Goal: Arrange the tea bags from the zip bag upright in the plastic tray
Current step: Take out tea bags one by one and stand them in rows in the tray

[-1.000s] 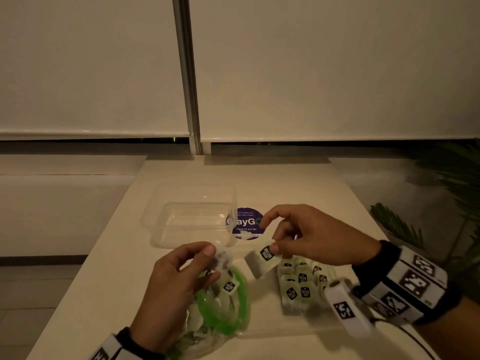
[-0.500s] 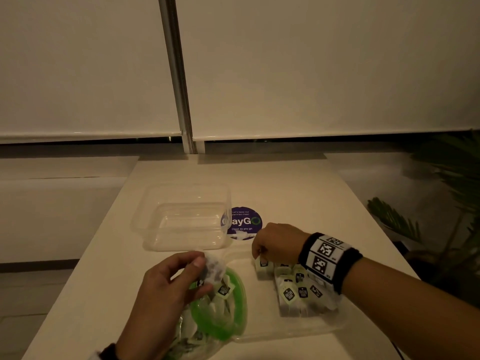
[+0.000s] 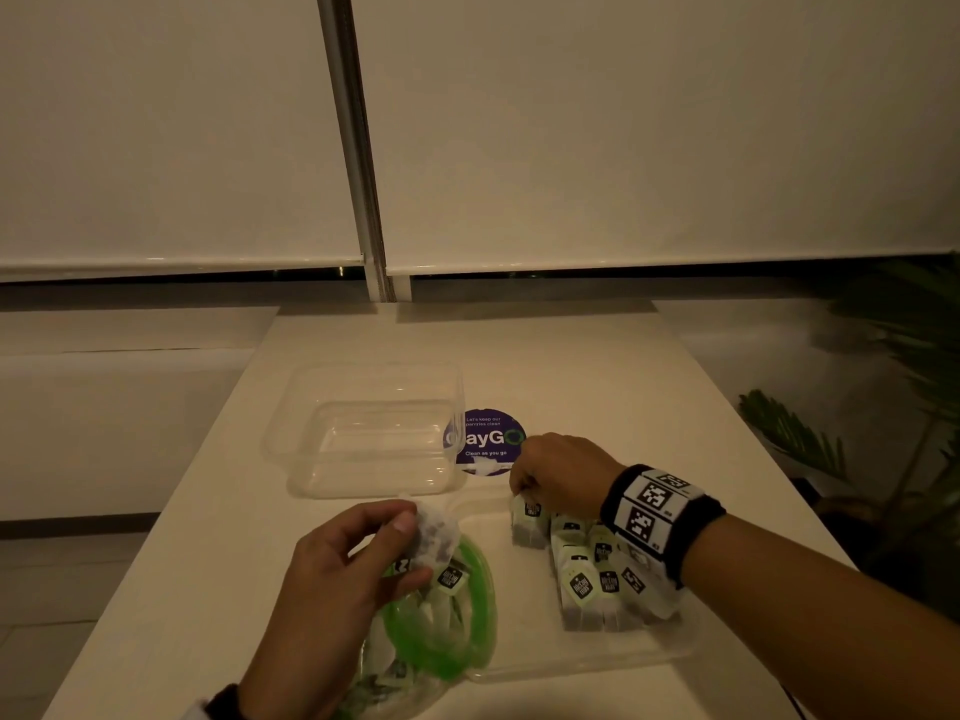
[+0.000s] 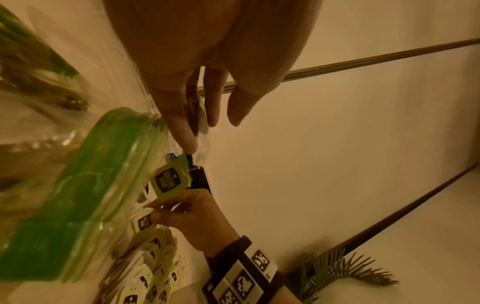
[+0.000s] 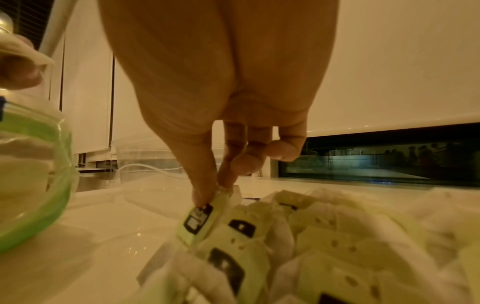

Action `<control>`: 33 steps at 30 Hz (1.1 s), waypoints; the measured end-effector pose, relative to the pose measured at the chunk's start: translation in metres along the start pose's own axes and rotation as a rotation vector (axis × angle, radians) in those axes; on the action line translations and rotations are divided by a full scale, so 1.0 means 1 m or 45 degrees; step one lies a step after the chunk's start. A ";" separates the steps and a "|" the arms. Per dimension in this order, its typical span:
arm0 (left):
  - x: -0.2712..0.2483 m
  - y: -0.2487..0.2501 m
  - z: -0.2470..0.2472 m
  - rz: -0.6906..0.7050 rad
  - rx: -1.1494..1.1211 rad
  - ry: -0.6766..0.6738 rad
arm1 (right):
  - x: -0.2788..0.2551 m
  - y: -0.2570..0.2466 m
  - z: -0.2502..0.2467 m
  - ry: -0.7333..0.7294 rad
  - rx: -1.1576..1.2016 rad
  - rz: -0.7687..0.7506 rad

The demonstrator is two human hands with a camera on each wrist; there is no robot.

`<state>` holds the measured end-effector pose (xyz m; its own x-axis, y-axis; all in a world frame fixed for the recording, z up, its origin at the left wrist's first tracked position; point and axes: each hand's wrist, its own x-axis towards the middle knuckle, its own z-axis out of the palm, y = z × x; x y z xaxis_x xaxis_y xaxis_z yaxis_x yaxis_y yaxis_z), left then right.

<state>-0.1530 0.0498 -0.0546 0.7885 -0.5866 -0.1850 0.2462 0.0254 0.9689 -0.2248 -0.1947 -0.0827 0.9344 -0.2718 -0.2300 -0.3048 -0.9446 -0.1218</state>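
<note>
Over at far end of the row in plastic tray: right hand pinching tea bag by its top, long axis upright. Left hand pinching next bag at zip bag mouth, just left of tray.

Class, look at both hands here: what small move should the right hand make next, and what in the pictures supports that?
Probably the right hand should let go of the tea bag it pinches, since that bag already stands at the far end of the row in the tray. Then it can reach for the next tea bag, which the left hand holds above the zip bag.
</note>
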 end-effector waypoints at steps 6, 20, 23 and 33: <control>-0.002 0.006 -0.002 0.021 0.009 -0.048 | -0.021 -0.019 -0.019 0.204 0.364 -0.051; -0.009 0.028 0.015 -0.202 -0.154 -0.284 | -0.081 -0.060 -0.033 0.615 0.963 -0.466; -0.013 0.028 0.014 -0.048 0.132 -0.283 | -0.091 -0.063 -0.038 0.485 1.104 -0.357; -0.024 0.035 0.031 0.323 0.372 -0.376 | -0.102 -0.059 -0.039 0.327 1.420 -0.254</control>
<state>-0.1804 0.0398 -0.0114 0.5991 -0.7970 0.0769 -0.1351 -0.0060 0.9908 -0.2946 -0.1185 -0.0142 0.9550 -0.2867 0.0760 -0.0217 -0.3230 -0.9461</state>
